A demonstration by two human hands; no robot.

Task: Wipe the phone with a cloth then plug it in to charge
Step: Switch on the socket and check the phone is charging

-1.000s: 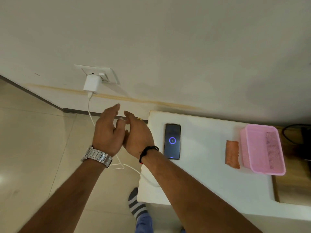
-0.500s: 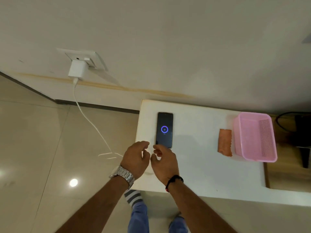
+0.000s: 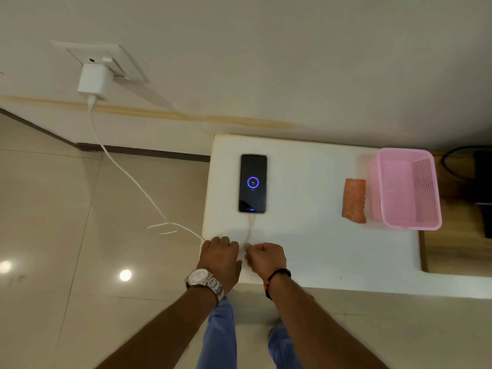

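The black phone (image 3: 253, 183) lies face up on the white table (image 3: 314, 251), its screen lit with a blue charging ring. A white charging cable (image 3: 127, 177) runs from the white charger (image 3: 93, 81) in the wall socket (image 3: 117, 58) down to the table's left edge and up into the phone's bottom end. My left hand (image 3: 219, 255) is curled over the cable at the near left corner. Right beside it, my right hand (image 3: 266, 258) is closed, with the cable at its thumb. The orange cloth (image 3: 354, 201) lies folded to the phone's right.
A pink plastic basket (image 3: 407, 223) stands beside the cloth at the table's right end. Beyond it are a wooden surface (image 3: 458, 259) and a dark cable (image 3: 450, 161). Shiny floor tiles (image 3: 53, 235) lie to the left, and my legs show under the table's near edge.
Both hands came back from the socket to the table's near edge, below the phone, and their fingers have closed. The camera tilted down and right. The phone stayed in place.
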